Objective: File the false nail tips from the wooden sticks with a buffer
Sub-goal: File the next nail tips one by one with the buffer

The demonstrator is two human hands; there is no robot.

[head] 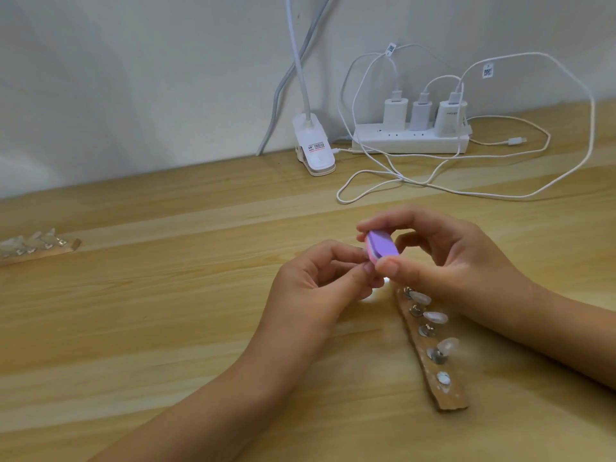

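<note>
Pale wood table, bit of clutter at the back

The wooden table (pixel 166 311) has a wooden stick (pixel 450 396) lying flat near the front right, with clear nail tips (pixel 435 316) mounted along it. A second stick (pixel 63 249) with more tips sits way off at the left edge. Along the back there's a white clip lamp (pixel 315 155), a power strip (pixel 410 141) holding three chargers (pixel 395 113), and loose white cables (pixel 483 195) looping across the wood.

We see a pale, smooth wooden table (pixel 166 311) with visible grain. Near the matt purple-and-pink buffer block (pixel 383 246), a rough brown wooden stick (pixel 448 395) bears shiny metal studs (pixel 437 356) and glossy translucent plastic nail tips (pixel 435 316).
</note>
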